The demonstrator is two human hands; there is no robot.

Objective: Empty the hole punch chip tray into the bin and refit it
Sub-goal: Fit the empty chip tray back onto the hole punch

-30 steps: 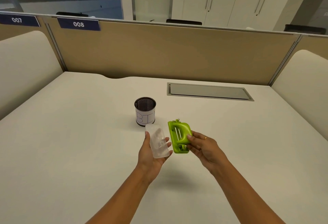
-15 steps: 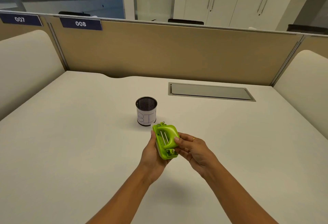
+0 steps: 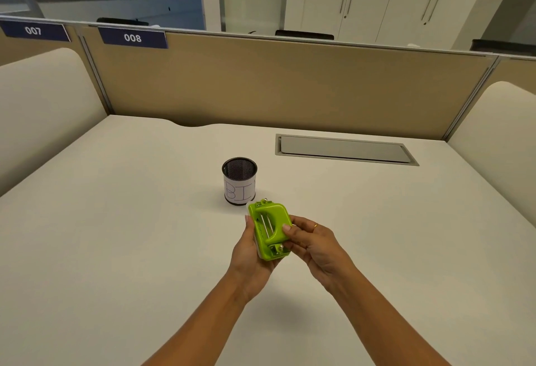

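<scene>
A lime-green hole punch (image 3: 269,227) is held above the desk between both hands. Under it lies the clear chip tray (image 3: 257,246), pressed against the punch's underside; only a thin pale edge of it shows. My left hand (image 3: 249,261) cups the tray and punch from below and the left. My right hand (image 3: 313,245) grips the punch's right side, thumb on its top. Just beyond the punch stands the bin (image 3: 239,181), a small black mesh cup with a white paper label, upright and open at the top.
The white desk (image 3: 116,249) has a grey cable hatch (image 3: 345,149) set flush at the back right. Tan partition panels (image 3: 275,84) close off the back, and cream side screens flank the desk on both sides.
One second ago the clear tray was in my left hand, apart from the punch in my right. The two have come together, and the tray now sits against the punch's underside.
</scene>
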